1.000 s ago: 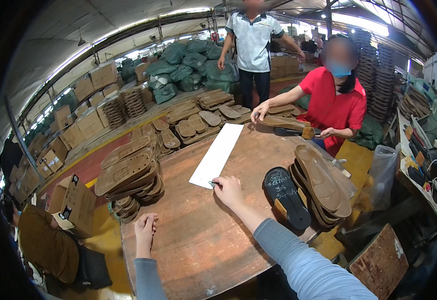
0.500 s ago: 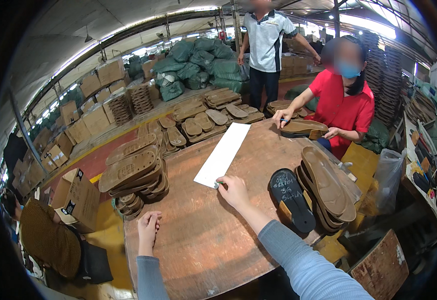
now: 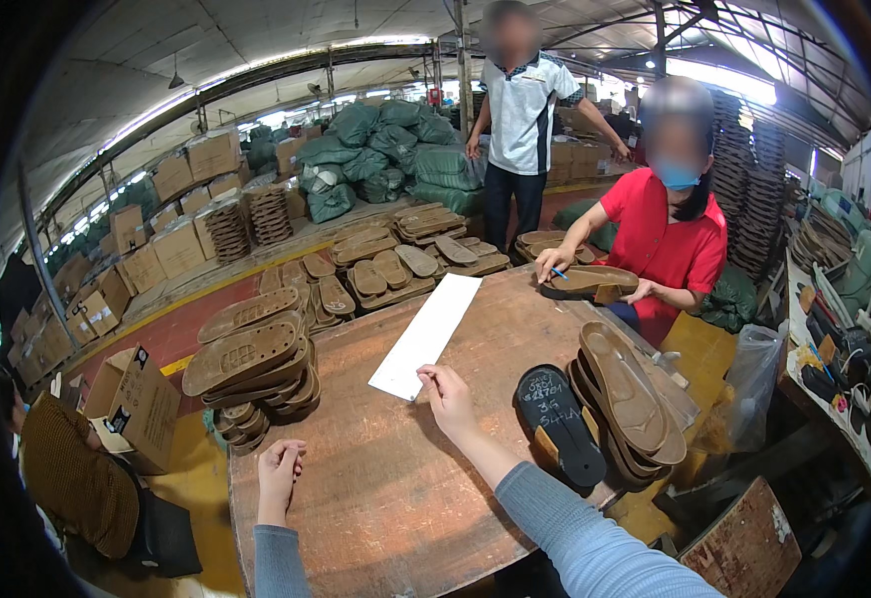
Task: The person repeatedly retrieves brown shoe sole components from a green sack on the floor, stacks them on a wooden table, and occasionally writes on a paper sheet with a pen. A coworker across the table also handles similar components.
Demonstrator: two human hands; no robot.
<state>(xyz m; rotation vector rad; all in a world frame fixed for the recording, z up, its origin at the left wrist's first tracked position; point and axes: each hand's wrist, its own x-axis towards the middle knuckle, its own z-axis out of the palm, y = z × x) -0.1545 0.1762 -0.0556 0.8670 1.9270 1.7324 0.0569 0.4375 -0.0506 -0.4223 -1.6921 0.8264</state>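
Note:
A long white strip (image 3: 427, 334), like paper or card, lies slantwise on the brown wooden table (image 3: 385, 488). My right hand (image 3: 448, 401) is at its near end, fingers curled in a pinch; whatever they hold is hidden. A small dark spot shows by the strip's near corner, too small to name. My left hand (image 3: 280, 470) rests on the table at the left, fingers loosely curled in, with nothing seen in it. To the right of my right hand lies a black shoe sole (image 3: 558, 424) with pale handwriting, beside stacked brown footbeds (image 3: 630, 394).
Another stack of brown footbeds (image 3: 246, 354) stands at the table's left edge. Across the table a person in red (image 3: 660, 234) holds a brown footbed (image 3: 592, 281) and a blue pen. Someone in a white shirt (image 3: 527, 115) stands behind. An open carton (image 3: 136, 409) is at left.
My view has shifted a little, moving the scene left and down. My right hand's fingers have lifted and curled more at the strip's near end. My left hand stays on the table.

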